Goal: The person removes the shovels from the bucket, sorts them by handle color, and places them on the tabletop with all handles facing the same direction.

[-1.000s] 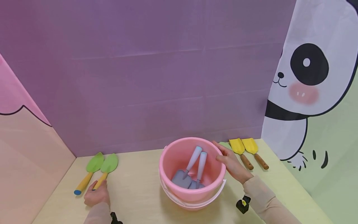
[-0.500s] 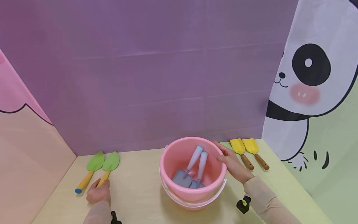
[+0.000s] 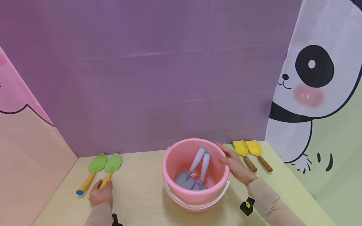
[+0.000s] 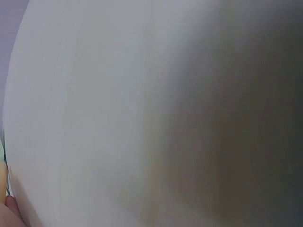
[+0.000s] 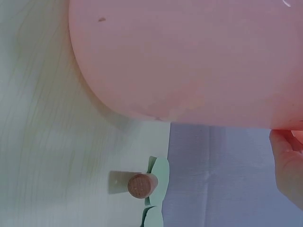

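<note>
In the head view my left hand grips the yellow handle of the right one of two green trowels. Beside it lies the other green trowel, its blue-ended handle toward me. My right hand holds the right rim of a pink bucket, which tilts so that its mouth faces me. Inside rest two grey toy shovels with pale handles. In the right wrist view the bucket wall fills the upper part, and my fingers are at its edge. The left wrist view shows mostly blurred tabletop.
Two yellow shovels with wooden handles lie at the back right, beyond my right hand. A pale green piece is partly hidden behind that hand. A purple backdrop closes off the table's far edge.
My left hand and the trowel in it have shifted slightly up and to the right in view. The right hand and the bucket have stayed nearly still.
</note>
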Demonstrator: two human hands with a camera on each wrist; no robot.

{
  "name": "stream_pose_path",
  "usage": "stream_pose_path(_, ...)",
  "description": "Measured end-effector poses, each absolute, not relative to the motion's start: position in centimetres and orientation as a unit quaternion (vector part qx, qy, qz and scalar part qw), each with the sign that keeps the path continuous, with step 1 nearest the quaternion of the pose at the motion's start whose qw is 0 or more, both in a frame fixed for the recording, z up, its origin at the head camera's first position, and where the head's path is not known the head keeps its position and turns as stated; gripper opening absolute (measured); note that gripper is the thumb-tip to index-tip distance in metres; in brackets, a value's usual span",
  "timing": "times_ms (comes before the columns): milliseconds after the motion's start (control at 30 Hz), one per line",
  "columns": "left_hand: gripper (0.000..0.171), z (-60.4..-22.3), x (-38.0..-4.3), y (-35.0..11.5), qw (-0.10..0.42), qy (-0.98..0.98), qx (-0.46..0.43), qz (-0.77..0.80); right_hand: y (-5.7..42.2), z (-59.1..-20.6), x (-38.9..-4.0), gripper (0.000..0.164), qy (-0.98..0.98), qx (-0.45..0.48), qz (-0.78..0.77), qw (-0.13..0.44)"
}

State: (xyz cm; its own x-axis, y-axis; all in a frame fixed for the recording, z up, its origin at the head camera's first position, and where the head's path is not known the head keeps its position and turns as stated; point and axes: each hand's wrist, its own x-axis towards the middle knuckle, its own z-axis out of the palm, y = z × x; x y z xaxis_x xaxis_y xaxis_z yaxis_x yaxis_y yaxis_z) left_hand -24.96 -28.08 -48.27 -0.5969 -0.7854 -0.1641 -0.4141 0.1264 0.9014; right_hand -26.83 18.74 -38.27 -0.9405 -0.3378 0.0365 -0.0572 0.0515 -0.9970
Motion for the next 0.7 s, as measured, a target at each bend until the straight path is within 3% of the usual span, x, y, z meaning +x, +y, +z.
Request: stream_pose_path(700, 0.065, -48.40, -25.08, -28.56, 0.173, -0.746, 0.354, -0.537, 18.73, -38.15, -26.68, 0.066, 0.709, -0.138, -0.683, 0.106)
